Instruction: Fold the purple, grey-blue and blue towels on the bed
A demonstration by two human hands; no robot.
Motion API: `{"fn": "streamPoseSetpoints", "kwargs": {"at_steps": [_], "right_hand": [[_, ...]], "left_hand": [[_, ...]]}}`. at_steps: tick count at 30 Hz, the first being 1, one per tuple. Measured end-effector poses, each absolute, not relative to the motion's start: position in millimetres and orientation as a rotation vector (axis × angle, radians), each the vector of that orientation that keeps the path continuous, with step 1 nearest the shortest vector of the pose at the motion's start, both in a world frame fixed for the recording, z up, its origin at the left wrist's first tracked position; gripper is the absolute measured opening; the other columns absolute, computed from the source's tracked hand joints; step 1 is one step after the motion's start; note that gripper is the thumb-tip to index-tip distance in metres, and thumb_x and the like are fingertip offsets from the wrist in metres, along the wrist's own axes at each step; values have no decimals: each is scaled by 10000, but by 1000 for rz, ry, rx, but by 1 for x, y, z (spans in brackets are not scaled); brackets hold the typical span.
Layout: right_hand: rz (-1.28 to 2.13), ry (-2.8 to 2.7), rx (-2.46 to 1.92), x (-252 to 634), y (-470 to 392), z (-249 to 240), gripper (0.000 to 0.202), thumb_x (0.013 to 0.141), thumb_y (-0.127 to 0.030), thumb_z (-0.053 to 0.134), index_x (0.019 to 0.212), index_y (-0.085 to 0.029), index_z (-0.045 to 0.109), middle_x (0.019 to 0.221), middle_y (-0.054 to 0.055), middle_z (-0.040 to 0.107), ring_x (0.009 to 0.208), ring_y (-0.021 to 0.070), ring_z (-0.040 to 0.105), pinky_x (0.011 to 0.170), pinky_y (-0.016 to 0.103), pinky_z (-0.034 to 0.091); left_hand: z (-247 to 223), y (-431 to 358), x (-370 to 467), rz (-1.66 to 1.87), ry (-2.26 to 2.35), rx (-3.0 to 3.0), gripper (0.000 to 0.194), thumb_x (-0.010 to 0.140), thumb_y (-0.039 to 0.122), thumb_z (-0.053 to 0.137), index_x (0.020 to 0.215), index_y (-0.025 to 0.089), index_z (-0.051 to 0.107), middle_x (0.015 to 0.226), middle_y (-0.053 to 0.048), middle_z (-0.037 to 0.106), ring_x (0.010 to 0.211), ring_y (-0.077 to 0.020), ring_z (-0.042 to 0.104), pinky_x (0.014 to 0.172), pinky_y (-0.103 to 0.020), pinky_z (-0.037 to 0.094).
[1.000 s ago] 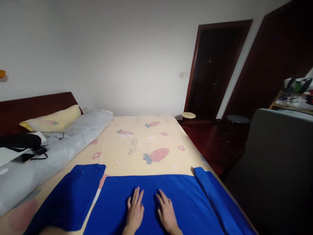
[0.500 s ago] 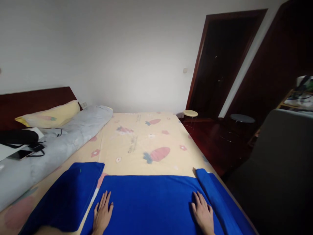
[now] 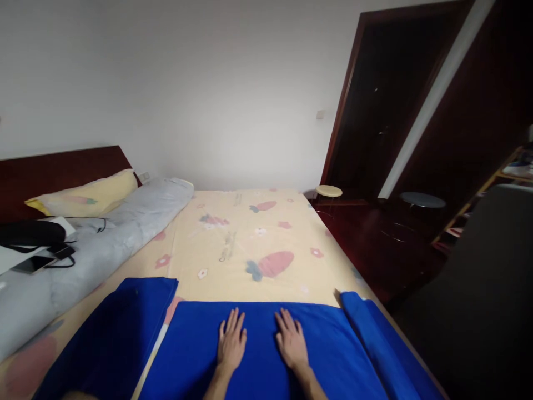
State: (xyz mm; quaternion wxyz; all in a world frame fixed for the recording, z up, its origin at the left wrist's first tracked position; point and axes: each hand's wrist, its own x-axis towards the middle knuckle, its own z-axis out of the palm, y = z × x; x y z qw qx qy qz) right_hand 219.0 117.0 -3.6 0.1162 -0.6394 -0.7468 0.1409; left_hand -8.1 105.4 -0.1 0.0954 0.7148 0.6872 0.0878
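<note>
A wide blue cloth (image 3: 258,355) lies flat on the bed's patterned yellow sheet (image 3: 233,244). Its right side has a folded or rolled strip (image 3: 370,339). My left hand (image 3: 231,341) rests palm down on the cloth left of its middle, fingers spread and holding nothing. Palm down too, my right hand (image 3: 291,339) lies right of the middle, fingers apart, near the cloth's far edge. Another dark blue folded cloth (image 3: 116,333) lies to the left, with a narrow gap between it and the wide one.
At the left are a grey quilt (image 3: 112,239), a yellow pillow (image 3: 87,197), a phone (image 3: 35,263) with a cable, and a black item. Beyond the bed's right edge stand a yellow stool (image 3: 328,191), a dark round stool (image 3: 422,200) and a dark chair back (image 3: 478,300).
Both hands have moved inward over the cloth, toward each other and slightly toward its far edge. The view has shifted slightly. The cloths look nearly the same.
</note>
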Motion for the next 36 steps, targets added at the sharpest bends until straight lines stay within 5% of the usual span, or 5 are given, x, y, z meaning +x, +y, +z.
{"fn": "streamPoseSetpoints", "kwargs": {"at_steps": [7, 17, 26, 32, 36], "right_hand": [[101, -1806, -2340, 366, 141, -26, 633, 909, -441, 227, 1475, -180, 339, 1573, 84, 302, 1457, 248, 235, 1147, 477, 239], [96, -1787, -2382, 381, 144, -38, 687, 904, -481, 170, 1498, -152, 273, 1582, 112, 269, 1432, 257, 292, 1112, 440, 303], [-110, -1974, -2155, 369, 123, -34, 620, 916, -412, 246, 1418, -99, 431, 1528, 154, 369, 1429, 264, 310, 1172, 464, 211], [-77, -1878, -2026, 391, 35, -61, 667, 891, -548, 275, 1410, -172, 461, 1491, 117, 438, 1394, 280, 375, 1121, 490, 343], [-39, -1888, -1813, 418, -24, -68, 606, 855, -494, 347, 1396, -260, 489, 1392, 80, 561, 1313, 294, 487, 1020, 472, 470]], "left_hand": [[-1, 133, -137, 180, 2447, 1790, 587, 952, 478, 236, 1504, 276, 258, 1611, -34, 211, 1481, -224, 178, 1173, -519, 182], [13, 155, -174, -42, 2522, 1520, 771, 862, 653, 317, 1514, 254, 221, 1619, -157, 136, 1484, -321, 131, 1112, -613, 213], [12, 89, -159, -49, 2485, 1897, 621, 949, 439, 197, 1517, 187, 215, 1611, -79, 192, 1482, -203, 171, 1171, -451, 201], [-28, 0, -188, 86, 2628, 1768, 638, 922, 471, 174, 1514, 239, 229, 1602, -37, 231, 1477, -176, 179, 1168, -422, 226], [-47, -45, -216, 351, 2655, 1644, 704, 845, 480, 265, 1519, 295, 190, 1572, 2, 297, 1455, -191, 250, 1140, -473, 286]]}}
